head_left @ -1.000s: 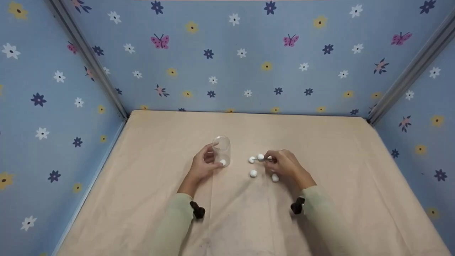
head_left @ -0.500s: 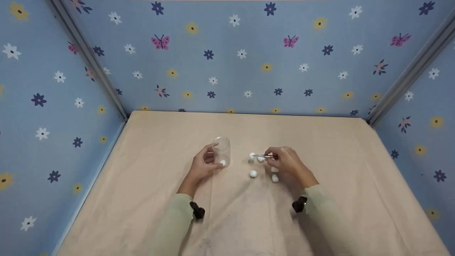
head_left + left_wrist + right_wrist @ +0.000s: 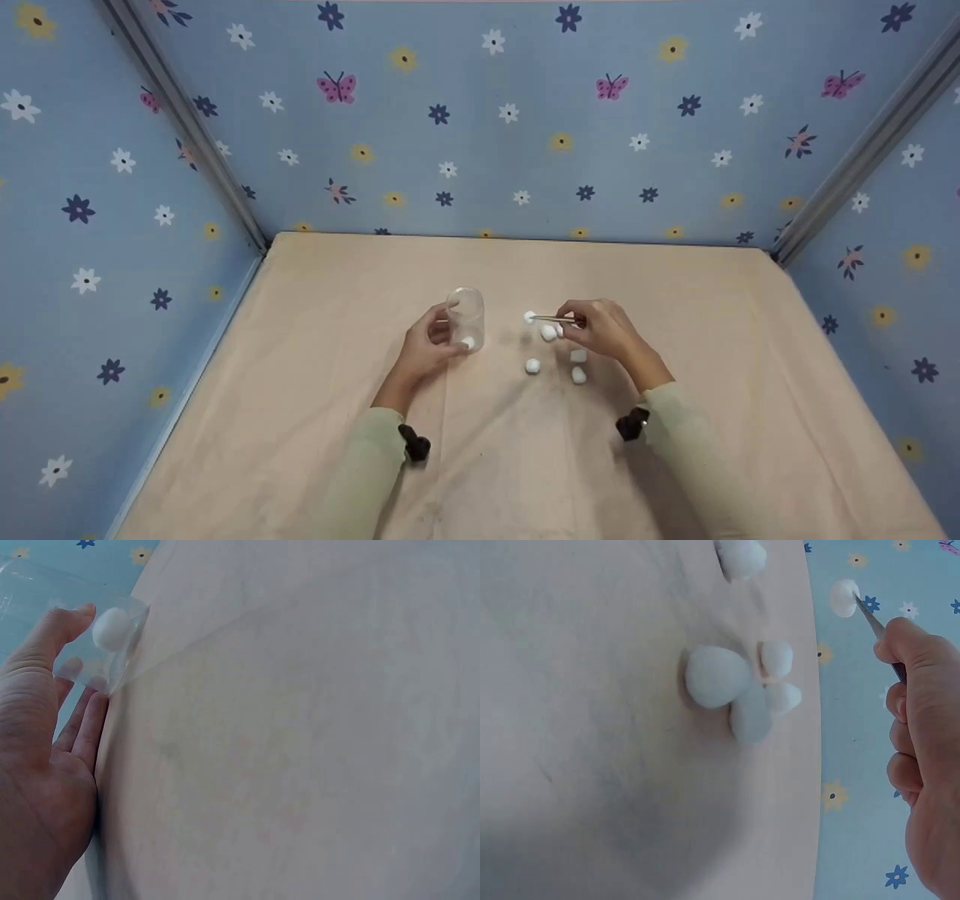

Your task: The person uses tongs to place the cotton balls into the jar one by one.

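My left hand (image 3: 429,345) grips a clear plastic cup (image 3: 466,315) standing on the table, thumb on the near side. One white cotton ball (image 3: 112,630) lies at the bottom inside it. Metal tweezers (image 3: 553,319) are pinched between the thumb and fingers of my right hand (image 3: 604,328). Their tips hold another cotton ball (image 3: 844,598), raised above the table with its shadow below. Several loose cotton balls (image 3: 717,676) lie beneath and in front of the right hand, one of them (image 3: 532,366) a little apart toward the cup.
A beige cloth (image 3: 360,285) with creases covers the table. Blue flowered panels (image 3: 510,135) rise at the back and both sides, with grey posts (image 3: 202,142) at the corners. A dark band-mounted device (image 3: 415,443) sits at each wrist.
The tweezers have lifted one cotton ball up off the table, and the right hand has risen slightly away from the others. My left hand and the cup have stayed in place.
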### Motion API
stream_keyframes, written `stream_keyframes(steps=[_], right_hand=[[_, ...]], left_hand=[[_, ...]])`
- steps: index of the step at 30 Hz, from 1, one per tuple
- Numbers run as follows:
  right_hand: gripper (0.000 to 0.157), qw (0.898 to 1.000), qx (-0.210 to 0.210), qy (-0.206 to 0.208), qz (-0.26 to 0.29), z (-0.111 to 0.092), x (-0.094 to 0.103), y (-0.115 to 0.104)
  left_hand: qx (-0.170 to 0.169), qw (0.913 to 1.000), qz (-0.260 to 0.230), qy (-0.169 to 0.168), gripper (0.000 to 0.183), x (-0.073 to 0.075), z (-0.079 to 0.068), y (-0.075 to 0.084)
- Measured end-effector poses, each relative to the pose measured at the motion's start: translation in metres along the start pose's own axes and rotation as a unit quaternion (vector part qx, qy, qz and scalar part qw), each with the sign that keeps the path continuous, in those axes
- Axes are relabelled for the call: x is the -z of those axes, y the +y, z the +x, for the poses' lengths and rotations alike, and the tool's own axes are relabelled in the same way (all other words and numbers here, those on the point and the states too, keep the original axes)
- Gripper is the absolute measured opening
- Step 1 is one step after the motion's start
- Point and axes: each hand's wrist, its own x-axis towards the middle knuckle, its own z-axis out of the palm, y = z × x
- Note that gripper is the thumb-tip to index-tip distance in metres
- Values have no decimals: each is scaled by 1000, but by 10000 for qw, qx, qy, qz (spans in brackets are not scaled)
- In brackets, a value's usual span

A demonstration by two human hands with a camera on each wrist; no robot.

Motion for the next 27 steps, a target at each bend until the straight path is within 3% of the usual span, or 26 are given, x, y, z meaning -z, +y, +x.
stream_keyframes(steps=[9,21,27], right_hand=[[15,9997,203,114,25,4,6,0],[15,9996,154,215,45,15,18,-5],[15,9995,143,278,109,17,19,-7]], left_hand=[[27,10000,-23,-16,81,0,1,-1],[-148,9998,-68,-147,83,2,1,-1],[-74,9999,-29,-146,83,2,1,-1]])
